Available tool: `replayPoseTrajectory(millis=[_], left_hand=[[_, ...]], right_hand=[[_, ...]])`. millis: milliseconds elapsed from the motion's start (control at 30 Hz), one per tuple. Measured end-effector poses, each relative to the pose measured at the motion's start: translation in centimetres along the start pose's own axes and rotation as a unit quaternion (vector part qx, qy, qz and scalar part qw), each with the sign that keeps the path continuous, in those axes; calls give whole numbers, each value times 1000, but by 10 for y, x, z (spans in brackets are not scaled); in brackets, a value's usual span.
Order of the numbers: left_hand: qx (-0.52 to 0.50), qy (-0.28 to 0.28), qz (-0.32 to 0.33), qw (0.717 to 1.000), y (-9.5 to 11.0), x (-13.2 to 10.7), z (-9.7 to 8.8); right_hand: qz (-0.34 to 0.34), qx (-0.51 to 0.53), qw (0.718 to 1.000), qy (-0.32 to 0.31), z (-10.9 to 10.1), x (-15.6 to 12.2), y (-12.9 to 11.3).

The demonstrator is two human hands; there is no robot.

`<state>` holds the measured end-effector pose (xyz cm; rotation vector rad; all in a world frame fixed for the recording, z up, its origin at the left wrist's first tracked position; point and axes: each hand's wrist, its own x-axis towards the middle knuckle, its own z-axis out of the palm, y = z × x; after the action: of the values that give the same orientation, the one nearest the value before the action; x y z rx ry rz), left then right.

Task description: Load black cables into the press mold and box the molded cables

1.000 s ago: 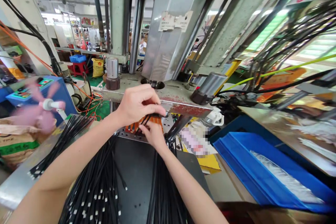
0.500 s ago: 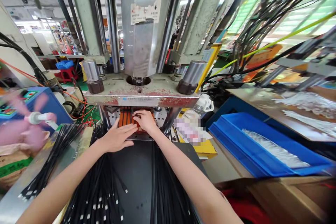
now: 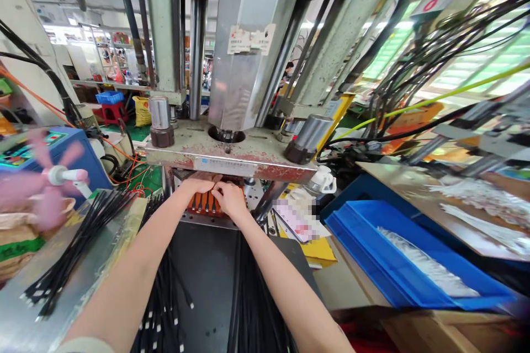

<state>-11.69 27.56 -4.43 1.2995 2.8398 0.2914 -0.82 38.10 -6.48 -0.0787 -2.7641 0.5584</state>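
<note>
Under the press plate, both hands reach over an orange mold block (image 3: 194,205) with black cable ends (image 3: 207,204) lying side by side in its slots. My left hand (image 3: 202,183) is over the back of the block, its fingers mostly hidden by its own back and the plate edge. My right hand (image 3: 232,198) is at the block's right part, thumb and forefinger pinched together close to the left fingertips. What lies in that pinch is too small to make out.
The press plate (image 3: 227,160) hangs low over both hands, between steel posts. Bundles of black cables (image 3: 256,298) lie on the dark table (image 3: 199,270) and at left (image 3: 78,253). A pink fan (image 3: 53,176) spins at left. Blue bins (image 3: 364,253) stand at right.
My left hand has moved forward from the block's front left to its back, near the right fingertips. Cable ends at the block's front now show. The view has shifted slightly left.
</note>
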Motion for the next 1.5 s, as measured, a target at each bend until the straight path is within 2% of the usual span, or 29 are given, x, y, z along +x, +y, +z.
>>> replayPoseTrajectory(millis=[100, 167, 200, 233, 300, 367, 433, 533, 633, 700, 800, 900, 1000, 1100, 1200, 1300, 1367, 1500], left_hand=[[5, 35, -5, 999, -3, -35, 7], [22, 98, -27, 995, -6, -75, 17], [39, 126, -54, 990, -8, -96, 23], [61, 132, -94, 985, -10, -116, 29], [85, 80, -172, 978, -14, -148, 38], [73, 6, -215, 974, -19, -163, 41], [44, -23, -225, 973, -24, -164, 39], [9, -14, -217, 976, -31, -155, 26], [-86, 25, -161, 983, -32, -151, 13], [-172, 68, -119, 976, -25, -153, 5], [-267, 103, -69, 956, -2, -158, -11], [-347, 101, -12, 932, 36, -157, -34], [-438, 63, 48, 895, 75, -148, -54], [-515, 10, 84, 853, 102, -134, -63], [-553, 21, 81, 829, 114, -121, -64], [-569, 34, 61, 820, 115, -115, -66], [-563, 70, 59, 821, 114, -112, -69], [-490, 232, 101, 835, 109, -106, -82]], right_hand=[[-12, 12, 999, 35, -10, -27, 18], [46, -42, 997, 52, -15, -60, 36], [93, -91, 991, 30, -17, -78, 45], [134, -137, 981, -17, -18, -95, 54], [177, -186, 957, -132, -19, -123, 66], [178, -164, 949, -200, -20, -137, 73], [183, -129, 955, -197, -22, -141, 74], [199, -148, 951, -186, -25, -136, 69], [179, -186, 940, -221, -24, -135, 64], [171, -172, 943, -226, -22, -138, 63], [172, -88, 969, -152, -29, -143, 58], [101, 88, 990, -46, -48, -146, 38], [19, 257, 966, 8, -67, -142, 7], [3, 341, 939, 49, -75, -133, -16], [-9, 379, 922, 77, -73, -128, -26], [-28, 381, 921, 77, -62, -132, -27], [-33, 361, 930, 60, -49, -136, -25], [-35, 297, 954, 14, -23, -130, -13]])
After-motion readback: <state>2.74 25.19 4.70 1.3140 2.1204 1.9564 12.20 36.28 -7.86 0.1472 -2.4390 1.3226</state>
